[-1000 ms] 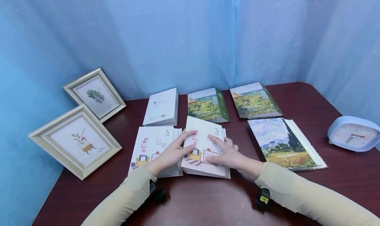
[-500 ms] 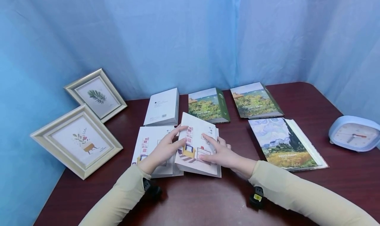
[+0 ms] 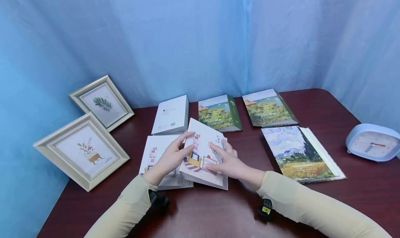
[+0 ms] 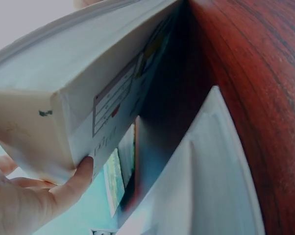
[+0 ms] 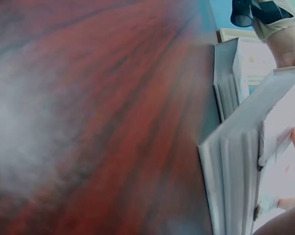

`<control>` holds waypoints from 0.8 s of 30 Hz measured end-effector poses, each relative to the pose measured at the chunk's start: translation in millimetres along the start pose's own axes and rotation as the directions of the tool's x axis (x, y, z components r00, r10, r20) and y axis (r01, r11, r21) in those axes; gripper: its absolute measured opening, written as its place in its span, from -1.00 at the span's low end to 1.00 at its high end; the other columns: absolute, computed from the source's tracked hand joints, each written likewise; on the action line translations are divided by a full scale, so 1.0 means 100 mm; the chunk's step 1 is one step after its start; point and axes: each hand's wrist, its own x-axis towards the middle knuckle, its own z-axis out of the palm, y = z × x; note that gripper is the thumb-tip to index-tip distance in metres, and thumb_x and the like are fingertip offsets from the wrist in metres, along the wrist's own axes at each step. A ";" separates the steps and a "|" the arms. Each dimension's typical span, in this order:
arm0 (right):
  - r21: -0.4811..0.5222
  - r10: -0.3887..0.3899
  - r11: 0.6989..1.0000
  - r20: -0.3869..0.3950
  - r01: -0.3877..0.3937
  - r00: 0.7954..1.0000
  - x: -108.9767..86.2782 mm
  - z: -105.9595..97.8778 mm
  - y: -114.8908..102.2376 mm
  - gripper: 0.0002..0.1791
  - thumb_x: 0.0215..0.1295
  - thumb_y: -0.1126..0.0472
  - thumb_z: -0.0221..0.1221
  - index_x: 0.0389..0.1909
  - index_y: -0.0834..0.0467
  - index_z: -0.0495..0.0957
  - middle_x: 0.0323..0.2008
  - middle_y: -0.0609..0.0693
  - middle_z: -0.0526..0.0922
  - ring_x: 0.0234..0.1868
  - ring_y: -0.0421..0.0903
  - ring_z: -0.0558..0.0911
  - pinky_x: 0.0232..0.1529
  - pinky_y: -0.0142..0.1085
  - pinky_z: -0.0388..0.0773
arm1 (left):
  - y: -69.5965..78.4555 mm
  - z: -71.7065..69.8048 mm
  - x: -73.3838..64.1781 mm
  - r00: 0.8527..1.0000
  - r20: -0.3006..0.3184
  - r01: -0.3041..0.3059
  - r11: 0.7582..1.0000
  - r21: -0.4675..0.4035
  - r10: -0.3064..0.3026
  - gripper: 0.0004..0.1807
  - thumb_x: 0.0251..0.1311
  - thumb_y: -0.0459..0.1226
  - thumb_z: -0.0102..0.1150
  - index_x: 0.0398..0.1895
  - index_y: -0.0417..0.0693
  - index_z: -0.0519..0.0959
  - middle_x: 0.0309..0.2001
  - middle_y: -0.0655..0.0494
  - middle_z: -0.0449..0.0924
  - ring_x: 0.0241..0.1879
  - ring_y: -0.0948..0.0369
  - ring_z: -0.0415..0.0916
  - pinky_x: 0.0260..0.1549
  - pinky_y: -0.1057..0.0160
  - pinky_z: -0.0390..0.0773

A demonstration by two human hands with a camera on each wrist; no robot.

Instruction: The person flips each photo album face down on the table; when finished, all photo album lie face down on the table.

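Both hands hold a white photo album point(image 3: 204, 151) with a yellow armchair printed on its cover. My left hand point(image 3: 172, 157) grips its left, spine side. On the right, my right hand point(image 3: 227, 161) has thumb and index finger on the cover, with other fingers at the right edge. The album is tilted and its left part overlaps a matching white album point(image 3: 149, 150) lying on the table. In the left wrist view, the held album point(image 4: 108, 88) stands raised above the lower one point(image 4: 211, 166), fingers point(image 4: 71, 191) at its spine. Page edges of the held album point(image 5: 231, 181) face the right wrist camera.
Behind stand a white album point(image 3: 170, 114) back side up and two green landscape albums point(image 3: 215, 113), point(image 3: 267, 107). A painting-covered album point(image 3: 300, 154) lies right, near a blue clock point(image 3: 373, 142). Two picture frames point(image 3: 82, 151), point(image 3: 101, 102) stand left on the dark red table point(image 3: 215, 213).
Both hands have carried the held white album to the left, from beside the matching album to partly over it. It has turned a little clockwise.
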 end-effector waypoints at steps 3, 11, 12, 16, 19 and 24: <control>-0.057 -0.048 0.997 0.021 0.049 0.999 0.00 -0.04 -0.04 -0.14 0.13 -0.01 0.30 0.43 0.06 0.16 0.47 0.25 -0.13 0.39 0.35 -0.07 0.26 0.27 0.09 | 0.04 -0.01 -0.03 1.000 -0.016 -0.006 1.000 0.008 0.006 -0.47 0.37 -0.24 -0.02 0.40 0.05 0.25 0.36 -0.09 0.26 0.04 0.04 0.49 -0.13 0.26 0.53; -0.024 -0.080 0.996 0.080 0.082 0.994 0.03 -0.27 -0.22 -0.18 0.24 -0.08 0.21 0.43 0.16 0.15 0.37 0.25 0.22 0.37 0.21 0.23 0.26 0.09 0.27 | 0.20 -0.06 -0.04 0.996 0.000 -0.094 0.996 -0.010 0.094 -0.48 0.42 -0.21 -0.09 0.42 0.01 0.19 0.42 -0.05 0.15 0.32 -0.10 0.25 0.20 -0.07 0.36; 0.011 -0.070 0.998 0.089 0.070 0.994 0.03 -0.30 -0.24 -0.18 0.25 -0.11 0.18 0.44 0.13 0.13 0.38 0.22 0.23 0.37 0.19 0.24 0.24 0.07 0.31 | 0.22 -0.06 -0.04 0.995 0.003 -0.102 0.995 -0.016 0.102 -0.47 0.42 -0.19 -0.10 0.43 0.02 0.18 0.43 -0.04 0.13 0.34 -0.09 0.22 0.22 -0.09 0.33; 0.182 -0.045 0.983 0.138 0.019 0.989 0.02 -0.38 -0.32 -0.20 0.31 -0.11 0.12 0.47 0.04 0.04 0.39 0.26 0.17 0.36 0.17 0.27 0.23 0.05 0.35 | 0.25 -0.05 -0.02 0.992 0.015 -0.121 0.991 -0.061 0.122 -0.46 0.44 -0.16 -0.14 0.45 0.06 0.14 0.42 -0.05 0.14 0.35 -0.07 0.19 0.18 -0.11 0.37; 0.309 -0.032 0.951 0.182 -0.026 0.983 0.01 -0.39 -0.37 -0.17 0.35 -0.07 0.09 0.50 -0.02 -0.10 0.41 0.32 0.06 0.37 0.20 0.24 0.24 0.07 0.34 | 0.27 -0.02 -0.02 0.990 0.013 -0.136 0.986 -0.098 0.138 -0.48 0.45 -0.17 -0.16 0.44 0.06 0.16 0.39 -0.10 0.19 0.34 -0.07 0.21 0.12 -0.12 0.43; 0.418 -0.033 0.907 0.199 -0.054 0.979 0.00 -0.40 -0.38 -0.11 0.38 -0.04 0.04 0.51 -0.04 -0.31 0.45 0.34 -0.13 0.42 0.25 0.10 0.20 0.10 0.38 | 0.28 0.04 0.00 0.978 -0.001 -0.209 0.974 -0.093 0.209 -0.54 0.42 -0.22 -0.12 0.37 -0.01 0.30 0.42 0.08 0.18 0.37 0.02 0.17 0.14 -0.12 0.40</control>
